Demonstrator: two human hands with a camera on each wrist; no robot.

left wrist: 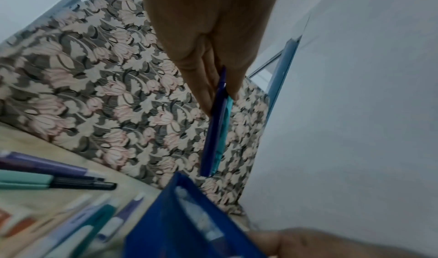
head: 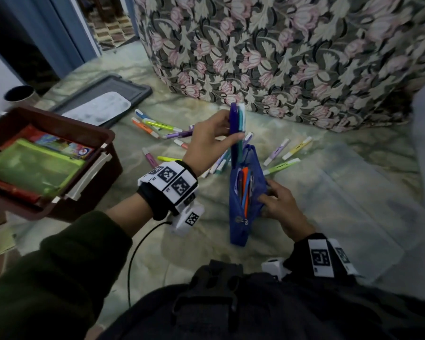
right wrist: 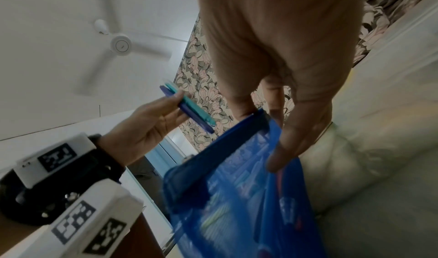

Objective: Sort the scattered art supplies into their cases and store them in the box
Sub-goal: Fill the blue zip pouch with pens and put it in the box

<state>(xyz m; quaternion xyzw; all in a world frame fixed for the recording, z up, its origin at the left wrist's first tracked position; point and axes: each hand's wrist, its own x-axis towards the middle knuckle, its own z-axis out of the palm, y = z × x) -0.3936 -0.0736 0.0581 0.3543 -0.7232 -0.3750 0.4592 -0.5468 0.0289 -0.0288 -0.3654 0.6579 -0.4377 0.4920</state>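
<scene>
Head view: the left hand (head: 207,141), forearm reaching in from the lower left in a dark green sleeve (head: 47,273), pinches two pens (head: 237,126), one dark blue and one teal, between thumb and fingers. The pens stand nearly upright, their lower ends dipping toward the open mouth of a blue mesh pencil case (head: 243,192). The right hand (head: 280,204) reaches in from the lower right and grips that case by its right side, holding it up on edge on the floor (head: 341,204), zipper side up; orange and blue pens show inside it.

Left wrist view: the fingers (left wrist: 196,78) close on the top of the two pens (left wrist: 217,130), whose tips hang just above the case's rim (left wrist: 180,196).

Right wrist view: the thumb and fingers (right wrist: 301,130) curl around the upper edge of the case (right wrist: 237,187), pulling it open.

More highlighters and pens (head: 162,130) lie scattered on the floor beyond the case, near a floral-covered bed (head: 292,52). At the left edge of the floor sits a brown storage box (head: 103,153), open, with a green zip pouch (head: 32,168) inside. Behind it lie a grey lid (head: 123,87) and a white paint palette (head: 101,109).
</scene>
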